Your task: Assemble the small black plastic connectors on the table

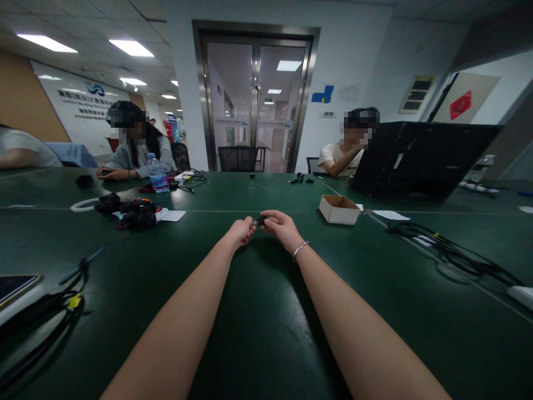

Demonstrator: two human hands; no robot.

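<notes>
Over the middle of the green table [258,311], both my hands come together at a small dark object [260,220]. My left hand [240,233] is closed, pinching its left end, where a greyish tip shows. From the other side my right hand [283,229], with a silver bracelet at the wrist, pinches the black right part between thumb and fingers. The object is too small and too covered by fingers to tell its kind. Closest to my right hand stands an open cardboard box [339,213], its near walls pale.
Left lie a bundle of black gear [139,213], a water bottle [158,173] and cables [75,300] beside a phone [16,289]. Small black pieces [300,178] lie farther back. On the right are a large black monitor [416,158] and black cables [449,247]. Other people sit across the table.
</notes>
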